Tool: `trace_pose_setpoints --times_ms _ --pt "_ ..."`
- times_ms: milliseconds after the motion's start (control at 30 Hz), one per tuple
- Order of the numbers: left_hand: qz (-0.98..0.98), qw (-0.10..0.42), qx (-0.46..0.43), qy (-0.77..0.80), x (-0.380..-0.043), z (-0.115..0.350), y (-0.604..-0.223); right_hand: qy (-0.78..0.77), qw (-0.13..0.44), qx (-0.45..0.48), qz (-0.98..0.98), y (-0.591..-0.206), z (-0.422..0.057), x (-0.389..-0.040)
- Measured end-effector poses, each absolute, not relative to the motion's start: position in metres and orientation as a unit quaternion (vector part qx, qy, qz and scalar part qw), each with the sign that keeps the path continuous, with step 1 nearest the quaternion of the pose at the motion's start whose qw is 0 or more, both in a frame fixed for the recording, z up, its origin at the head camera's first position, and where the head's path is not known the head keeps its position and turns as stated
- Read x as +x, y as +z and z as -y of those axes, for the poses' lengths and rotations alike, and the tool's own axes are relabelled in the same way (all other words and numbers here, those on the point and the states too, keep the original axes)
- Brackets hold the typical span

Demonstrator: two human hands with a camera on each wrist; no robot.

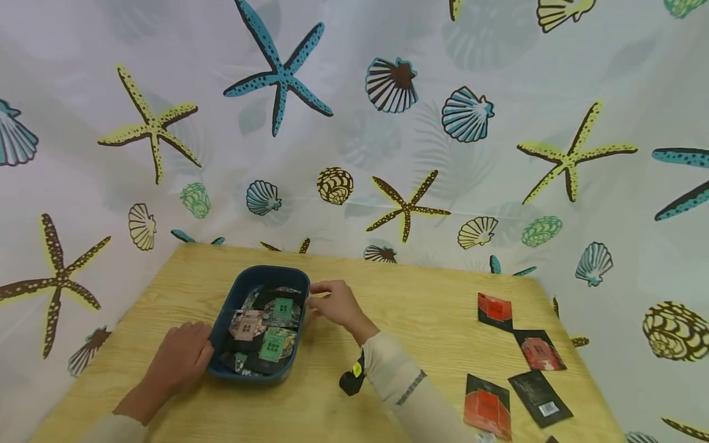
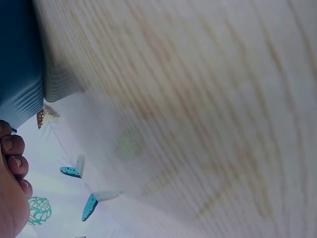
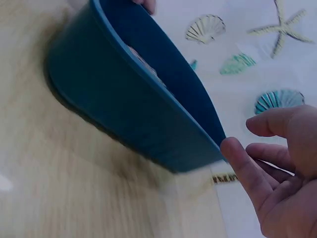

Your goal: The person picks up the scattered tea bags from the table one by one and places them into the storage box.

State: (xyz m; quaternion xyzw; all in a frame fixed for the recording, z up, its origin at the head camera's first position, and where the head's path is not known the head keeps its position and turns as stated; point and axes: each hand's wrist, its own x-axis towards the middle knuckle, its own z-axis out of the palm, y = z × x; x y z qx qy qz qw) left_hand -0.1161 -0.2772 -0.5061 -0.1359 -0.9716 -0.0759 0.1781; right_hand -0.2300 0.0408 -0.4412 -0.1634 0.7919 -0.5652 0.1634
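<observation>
A dark blue plastic bin stands on the wooden table, holding several dark packets with green or pinkish labels. At its left side my left hand grips the rim, with curled fingers showing in the left wrist view. Some of those fingertips reach over the far rim in the right wrist view. By the right rim, near the far corner, is my right hand. One of its fingers touches the bin's corner, while the thumb and other fingers are spread apart from it.
Several loose packets lie on the table's right side, among them a red-and-black packet and a black one with a barcode. A small black object with a yellow mark is beside my right sleeve. A shell-patterned curtain hangs behind the table.
</observation>
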Motion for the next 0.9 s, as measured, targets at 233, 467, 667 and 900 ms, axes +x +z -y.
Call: trace_pose_setpoints --times_ms 233,467,667,900 --pt "0.977 0.158 -0.123 -0.075 -0.118 0.274 -0.507 -0.574 0.093 -0.048 -0.812 -0.447 -0.125 -0.264" --pt "0.963 0.206 -0.155 -0.077 -0.118 0.276 -0.506 -0.464 0.045 0.054 -0.883 -0.455 -0.235 -0.278" --pt "0.961 0.212 -0.160 -0.071 -0.118 0.280 -0.504 -0.342 0.025 0.104 -0.934 -0.459 -0.306 -0.275" --pt "0.958 0.222 -0.172 -0.063 -0.120 0.279 -0.508 -0.199 -0.006 0.167 -0.965 -0.486 -0.368 -0.271"
